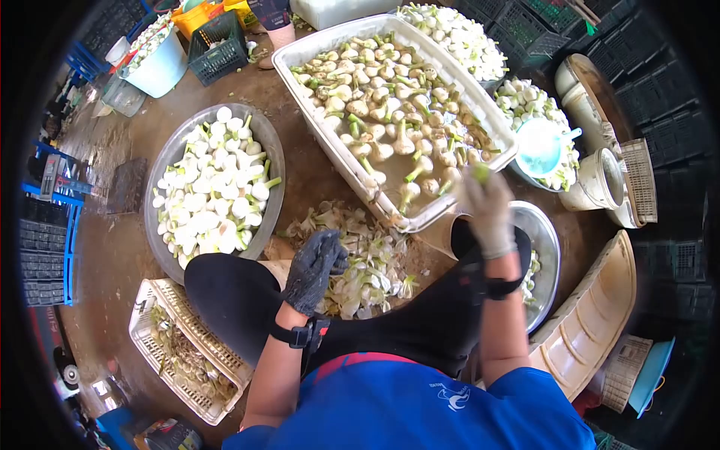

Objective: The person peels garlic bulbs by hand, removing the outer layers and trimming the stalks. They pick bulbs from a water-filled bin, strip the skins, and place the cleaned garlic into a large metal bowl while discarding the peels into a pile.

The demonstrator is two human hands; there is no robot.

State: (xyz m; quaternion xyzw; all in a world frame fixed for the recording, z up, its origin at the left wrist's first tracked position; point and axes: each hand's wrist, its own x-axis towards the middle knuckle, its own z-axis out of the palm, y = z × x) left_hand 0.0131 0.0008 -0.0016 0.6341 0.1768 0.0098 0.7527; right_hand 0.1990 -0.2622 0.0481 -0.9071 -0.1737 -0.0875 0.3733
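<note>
A white rectangular tub (335,145) is holding brownish, green-stemmed bulbs (403,142). The blue shirt (352,409) is displaying a white logo (452,397), its lettering too small to read. To the left, a round metal basin (276,187) is containing whiter bulbs (214,187). Leafy peelings (367,270) are lying between the legs. The right hand (487,214), pale-gloved and blurred, is gripping something green-tipped (481,173) near the tub. The left hand (315,270), dark-gloved, is curling its fingers; whether it is holding anything cannot be told.

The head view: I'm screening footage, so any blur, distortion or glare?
Head view: fisheye bending, dark corners; head view: pale-gloved right hand blurred, apparently by motion, dark-grey-gloved left hand sharper; head view: white bulbs in the round metal basin at left look nearly blown out.
</note>
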